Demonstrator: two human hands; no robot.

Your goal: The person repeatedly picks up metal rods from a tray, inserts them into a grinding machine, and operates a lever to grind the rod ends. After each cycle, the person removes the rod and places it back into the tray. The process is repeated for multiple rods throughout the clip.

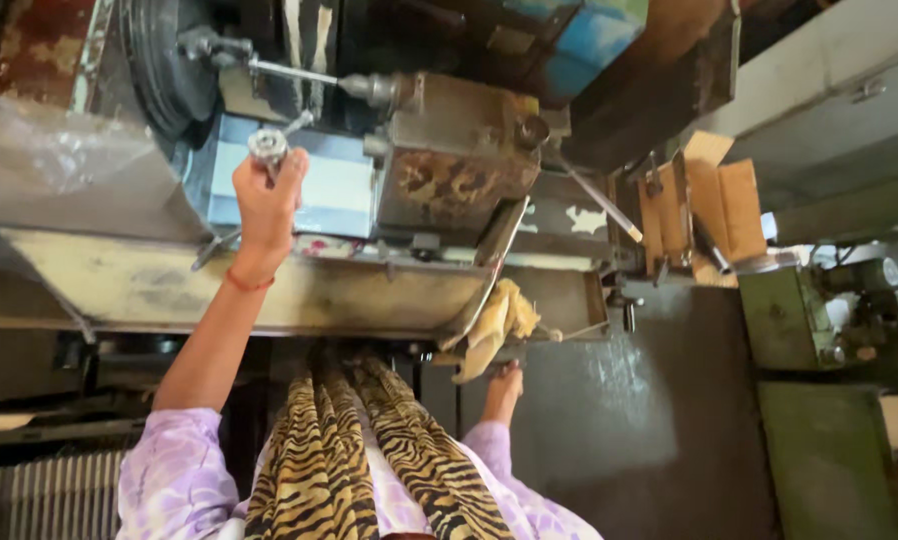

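Fingers of the left hand (267,195) close around a small round metal handwheel (268,145) on the worn lathe carriage (449,165), raised for turning leverage, while the right hand (506,382) grips the machine's lower edge beneath a yellow rag (497,325), seemingly for bracing.

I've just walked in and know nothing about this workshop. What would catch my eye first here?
Probably the left hand, raised high and gripping a shiny metal knob on the worn, rust-stained machine. Lower down, the right hand reaches under the machine's tray near a yellow rag, and a tiger-striped scarf hangs in front.
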